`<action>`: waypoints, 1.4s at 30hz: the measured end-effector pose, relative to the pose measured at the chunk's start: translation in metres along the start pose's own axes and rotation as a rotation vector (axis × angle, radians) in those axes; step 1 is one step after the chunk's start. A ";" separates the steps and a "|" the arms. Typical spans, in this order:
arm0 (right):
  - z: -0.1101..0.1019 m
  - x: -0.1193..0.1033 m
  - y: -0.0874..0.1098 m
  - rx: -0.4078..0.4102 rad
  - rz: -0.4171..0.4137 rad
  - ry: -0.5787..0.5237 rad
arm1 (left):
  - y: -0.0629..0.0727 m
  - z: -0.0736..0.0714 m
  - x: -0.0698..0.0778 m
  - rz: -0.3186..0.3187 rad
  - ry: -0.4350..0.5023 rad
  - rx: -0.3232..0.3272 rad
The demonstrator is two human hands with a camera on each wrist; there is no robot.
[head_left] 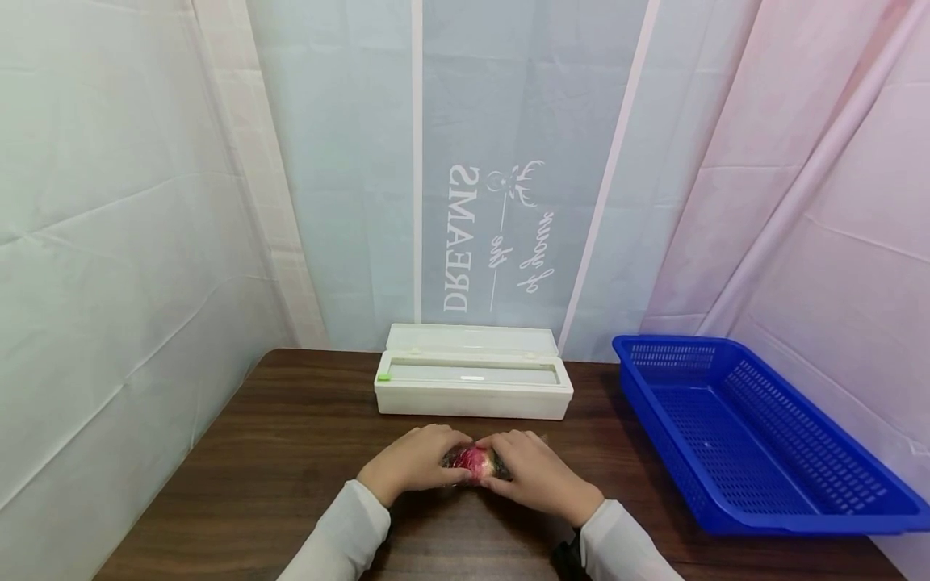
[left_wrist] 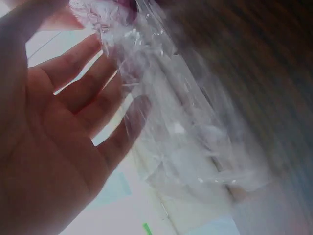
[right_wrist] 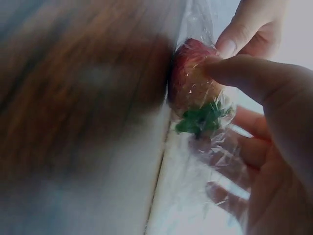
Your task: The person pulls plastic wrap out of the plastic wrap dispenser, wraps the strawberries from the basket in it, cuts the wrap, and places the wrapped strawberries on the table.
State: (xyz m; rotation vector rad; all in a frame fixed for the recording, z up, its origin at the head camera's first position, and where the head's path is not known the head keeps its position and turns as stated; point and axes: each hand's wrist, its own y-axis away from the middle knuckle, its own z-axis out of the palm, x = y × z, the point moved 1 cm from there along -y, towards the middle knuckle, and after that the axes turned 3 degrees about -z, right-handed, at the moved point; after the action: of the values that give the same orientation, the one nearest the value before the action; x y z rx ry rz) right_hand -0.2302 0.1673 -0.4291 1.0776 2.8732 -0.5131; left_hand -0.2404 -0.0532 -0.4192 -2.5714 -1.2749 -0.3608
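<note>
A red strawberry point(right_wrist: 190, 73) with green leaves at one end is wrapped in clear plastic film point(left_wrist: 181, 127). Between them, my left hand point(head_left: 421, 460) and right hand point(head_left: 538, 474) hold it from either side, low in front of me in the head view. In the right wrist view, my right thumb presses on the fruit, with the fingers behind the film. The left thumb pinches at the fruit's other end. Loose crinkled film trails past the left fingers in the left wrist view.
Behind the hands stands a long white box point(head_left: 472, 399) with its lid raised and a green tab at its left end. A blue plastic basket point(head_left: 676, 436) sits at the right of the dark wooden table point(head_left: 291, 420). Fabric curtains point(head_left: 349, 161) hang around the table.
</note>
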 end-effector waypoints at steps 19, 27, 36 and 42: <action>-0.021 -0.001 -0.008 0.358 -0.187 0.058 | -0.007 -0.001 -0.002 0.080 0.071 0.174; -0.025 0.002 -0.006 0.379 -0.157 0.097 | -0.007 -0.006 0.003 0.097 0.036 0.244; -0.033 0.003 -0.006 0.445 -0.137 0.149 | -0.005 -0.013 0.004 0.106 -0.073 0.401; -0.036 -0.001 -0.005 0.450 -0.094 0.237 | -0.004 -0.020 0.007 0.077 -0.071 0.444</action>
State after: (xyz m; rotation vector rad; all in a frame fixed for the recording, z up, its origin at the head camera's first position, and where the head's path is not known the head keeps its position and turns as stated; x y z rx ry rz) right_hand -0.2296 0.1750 -0.3937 1.1200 3.1082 -1.1564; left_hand -0.2418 -0.0521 -0.3976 -2.2588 -1.1235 0.0306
